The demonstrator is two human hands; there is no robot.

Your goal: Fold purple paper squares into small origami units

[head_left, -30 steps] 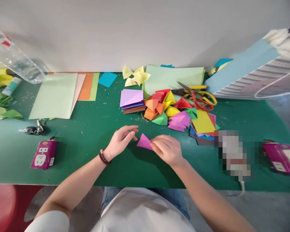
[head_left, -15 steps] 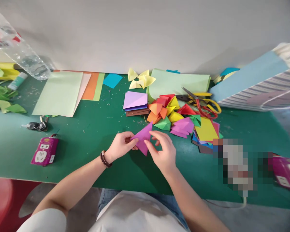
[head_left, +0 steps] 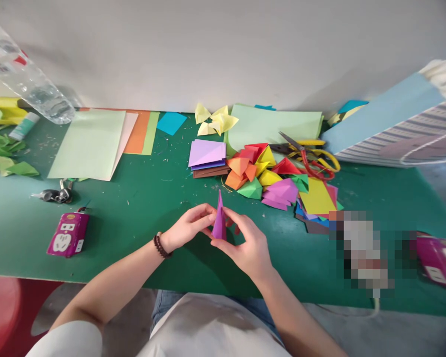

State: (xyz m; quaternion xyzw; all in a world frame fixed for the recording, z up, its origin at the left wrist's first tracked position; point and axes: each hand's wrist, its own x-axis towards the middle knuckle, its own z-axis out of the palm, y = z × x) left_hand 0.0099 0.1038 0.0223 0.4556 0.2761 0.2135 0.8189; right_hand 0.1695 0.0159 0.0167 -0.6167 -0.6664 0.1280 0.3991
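A folded purple paper piece is held upright above the green table, its narrow tip pointing away from me. My left hand pinches its left side between thumb and fingers. On the other side, my right hand grips it, thumb near the bottom edge and fingers at the right face. Just beyond the hands lie folded pink-purple pieces, a green folded piece, orange ones and a stack of small paper squares.
Scissors lie behind the folded pieces, near a paper bag. Large paper sheets, a bottle, keys and a magenta power socket are on the left. Pale yellow folded pieces sit by the wall.
The purple paper has turned from a wide, flat triangle to a narrow upright shape. My right hand has moved slightly lower and closer to my left hand around it.
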